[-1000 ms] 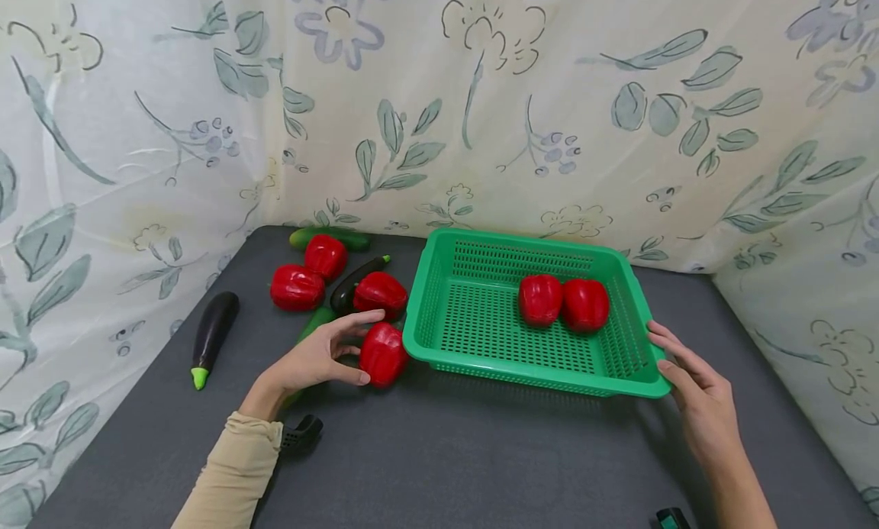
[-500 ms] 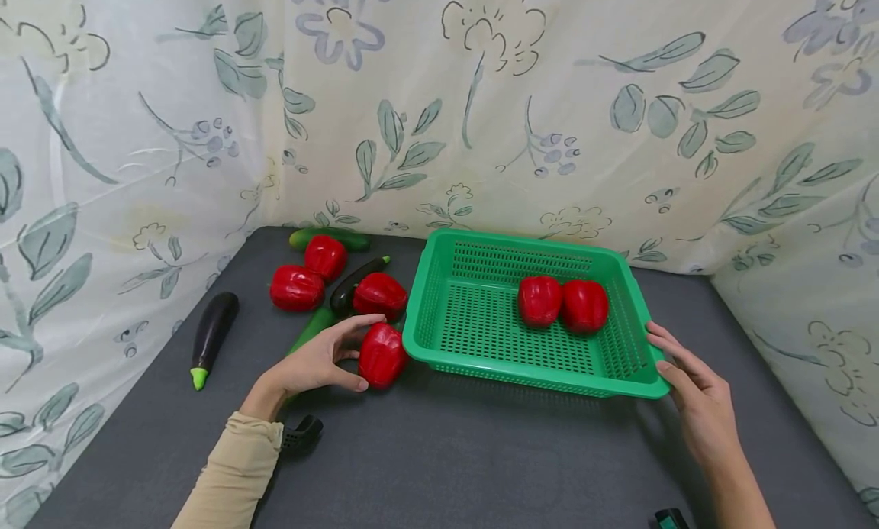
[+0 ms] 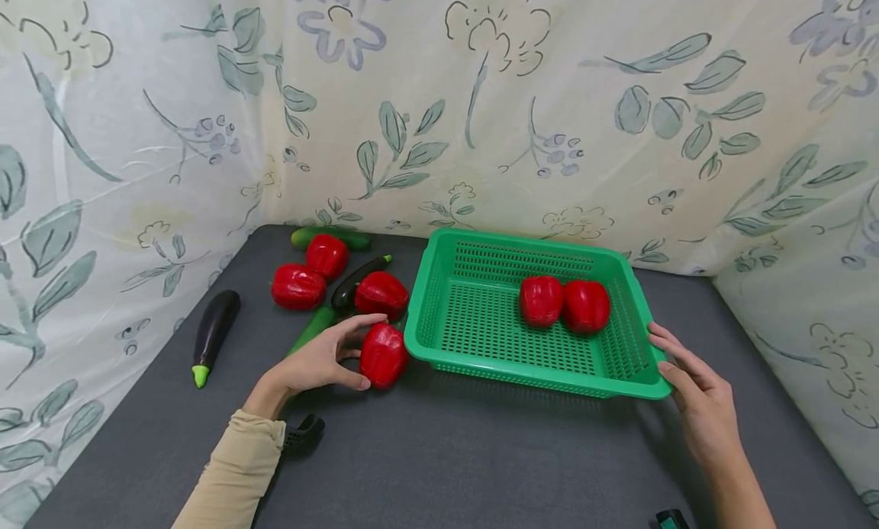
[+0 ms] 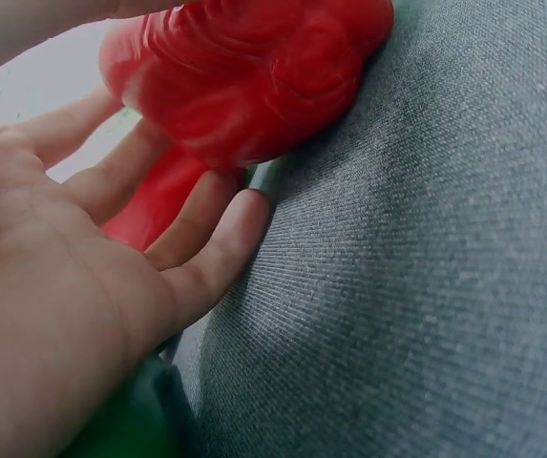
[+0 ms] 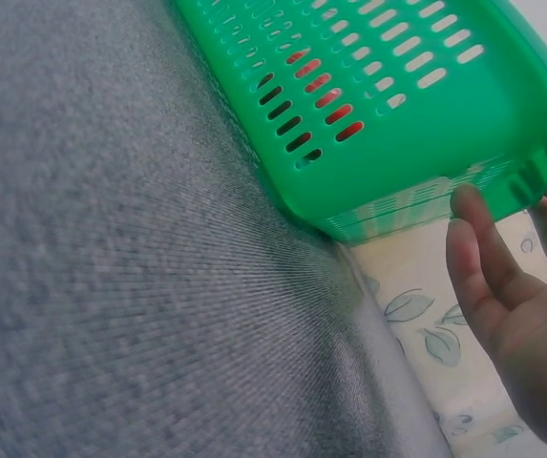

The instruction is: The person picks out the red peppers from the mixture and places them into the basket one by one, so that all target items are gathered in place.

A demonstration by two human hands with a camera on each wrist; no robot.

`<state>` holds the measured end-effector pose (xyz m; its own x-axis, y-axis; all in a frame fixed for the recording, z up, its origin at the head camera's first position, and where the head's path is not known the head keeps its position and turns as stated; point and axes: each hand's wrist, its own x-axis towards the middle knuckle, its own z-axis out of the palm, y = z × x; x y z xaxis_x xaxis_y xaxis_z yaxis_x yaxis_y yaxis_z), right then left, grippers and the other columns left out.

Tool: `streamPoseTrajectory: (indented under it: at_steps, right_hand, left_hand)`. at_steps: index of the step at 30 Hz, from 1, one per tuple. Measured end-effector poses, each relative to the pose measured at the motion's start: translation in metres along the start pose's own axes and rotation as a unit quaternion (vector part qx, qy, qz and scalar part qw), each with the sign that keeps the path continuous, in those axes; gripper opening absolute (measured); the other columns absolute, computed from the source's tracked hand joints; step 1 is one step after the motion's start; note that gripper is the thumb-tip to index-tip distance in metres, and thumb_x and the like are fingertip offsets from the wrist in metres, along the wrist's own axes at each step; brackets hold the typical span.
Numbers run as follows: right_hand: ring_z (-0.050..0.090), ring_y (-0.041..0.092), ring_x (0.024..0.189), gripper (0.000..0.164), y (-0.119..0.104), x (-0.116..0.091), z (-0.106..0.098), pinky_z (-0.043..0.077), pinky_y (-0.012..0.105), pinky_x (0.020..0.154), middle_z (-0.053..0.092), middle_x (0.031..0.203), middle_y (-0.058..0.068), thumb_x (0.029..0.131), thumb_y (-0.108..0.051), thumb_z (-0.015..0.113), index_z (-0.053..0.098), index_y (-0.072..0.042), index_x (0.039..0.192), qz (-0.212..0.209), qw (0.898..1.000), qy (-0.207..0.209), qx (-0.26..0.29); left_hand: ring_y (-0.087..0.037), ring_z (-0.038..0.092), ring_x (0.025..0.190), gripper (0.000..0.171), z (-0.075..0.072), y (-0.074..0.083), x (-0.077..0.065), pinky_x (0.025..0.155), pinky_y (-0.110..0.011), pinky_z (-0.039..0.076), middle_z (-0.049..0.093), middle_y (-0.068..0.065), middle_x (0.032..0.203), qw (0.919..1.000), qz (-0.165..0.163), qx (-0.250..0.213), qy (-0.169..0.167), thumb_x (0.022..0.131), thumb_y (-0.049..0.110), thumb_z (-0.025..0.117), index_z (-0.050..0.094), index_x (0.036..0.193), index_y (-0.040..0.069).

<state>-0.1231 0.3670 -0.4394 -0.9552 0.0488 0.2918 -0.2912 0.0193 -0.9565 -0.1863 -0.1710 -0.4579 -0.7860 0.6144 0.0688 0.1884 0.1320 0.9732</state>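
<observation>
My left hand (image 3: 312, 361) is at a red bell pepper (image 3: 384, 355), its thumb and index finger curved about the pepper's left side. This pepper stands right by the near left corner of the green plastic basket (image 3: 511, 372). In the left wrist view the pepper (image 4: 254, 86) fills the top, with the fingers of the left hand (image 4: 73, 248) along it. My right hand (image 3: 700, 395) touches the basket's right end, fingertips at the rim. Its fingers are fairly straight against the end wall in the right wrist view. Two red bell peppers (image 3: 541, 301) lie side by side inside the basket.
Left of the basket lie more red bell peppers (image 3: 298, 287), a dark eggplant (image 3: 343, 292) and a cucumber (image 3: 336, 237) at the back. Another green vegetable (image 3: 314, 329) is partly behind the left hand. A second eggplant (image 3: 216, 327) lies near the table's left edge. Floral cloth hangs behind.
</observation>
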Motion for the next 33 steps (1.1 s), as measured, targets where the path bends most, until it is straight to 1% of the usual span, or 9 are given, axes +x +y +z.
streamPoseTrajectory:
  at_steps: [8, 14, 17, 20, 25, 33]
  right_hand:
    - [0.028, 0.017, 0.143, 0.04, 0.001, 0.0, 0.0, 0.043, 0.018, 0.096, 0.039, 0.152, 0.01, 0.102, 0.0, 0.049, 0.045, 0.012, 0.14, 0.0, 1.0, -0.002, -0.002]
    - [0.028, 0.018, 0.143, 0.04, 0.002, 0.0, 0.0, 0.042, 0.018, 0.096, 0.039, 0.152, 0.01, 0.102, 0.001, 0.048, 0.045, 0.011, 0.14, -0.002, 1.0, -0.002, -0.007]
    - [0.029, 0.018, 0.142, 0.04, 0.002, -0.001, 0.0, 0.043, 0.018, 0.096, 0.039, 0.152, 0.009, 0.101, 0.001, 0.049, 0.045, 0.011, 0.14, -0.002, 1.0, -0.001, -0.006]
    - [0.029, 0.018, 0.142, 0.04, 0.003, -0.001, 0.0, 0.044, 0.017, 0.094, 0.039, 0.152, 0.01, 0.101, 0.001, 0.049, 0.045, 0.012, 0.14, -0.003, 1.0, -0.001, -0.003]
    - [0.029, 0.017, 0.142, 0.04, 0.003, -0.001, 0.0, 0.044, 0.017, 0.095, 0.039, 0.152, 0.01, 0.101, 0.001, 0.05, 0.045, 0.011, 0.14, -0.006, 1.0, -0.001, -0.003]
    - [0.03, 0.017, 0.141, 0.041, 0.005, -0.002, 0.0, 0.044, 0.017, 0.093, 0.04, 0.152, 0.008, 0.101, -0.003, 0.052, 0.047, 0.01, 0.14, -0.006, 1.0, 0.002, -0.004]
  left_hand:
    - [-0.038, 0.037, 0.129, 0.093, 0.001, -0.001, -0.002, 0.096, -0.048, 0.047, 0.041, -0.012, 0.142, 0.9997, -0.022, 0.0, -0.008, 0.076, 0.002, 0.081, 0.03, 0.152, 0.014]
    - [-0.035, 0.037, 0.129, 0.093, 0.001, -0.004, -0.002, 0.101, -0.048, 0.043, 0.038, -0.01, 0.144, 0.9994, -0.027, 0.024, 0.001, 0.077, 0.005, 0.082, 0.029, 0.153, 0.013]
    - [-0.035, 0.037, 0.13, 0.093, 0.002, -0.006, -0.001, 0.101, -0.047, 0.042, 0.037, -0.008, 0.145, 0.9991, -0.031, 0.03, 0.0, 0.077, 0.007, 0.083, 0.03, 0.153, 0.015]
    - [-0.036, 0.037, 0.129, 0.094, 0.004, -0.005, -0.001, 0.099, -0.047, 0.044, 0.036, -0.008, 0.146, 0.9988, -0.039, 0.031, -0.001, 0.077, 0.01, 0.083, 0.029, 0.153, 0.016]
    - [-0.038, 0.038, 0.128, 0.097, 0.008, -0.002, 0.0, 0.094, -0.045, 0.048, 0.036, -0.009, 0.145, 0.9985, -0.046, 0.031, -0.004, 0.076, 0.012, 0.084, 0.026, 0.154, 0.014]
    - [-0.036, 0.043, 0.125, 0.095, 0.014, -0.003, 0.003, 0.09, -0.043, 0.051, 0.041, -0.008, 0.141, 0.9984, -0.042, 0.039, -0.003, 0.075, 0.012, 0.084, 0.029, 0.152, 0.015]
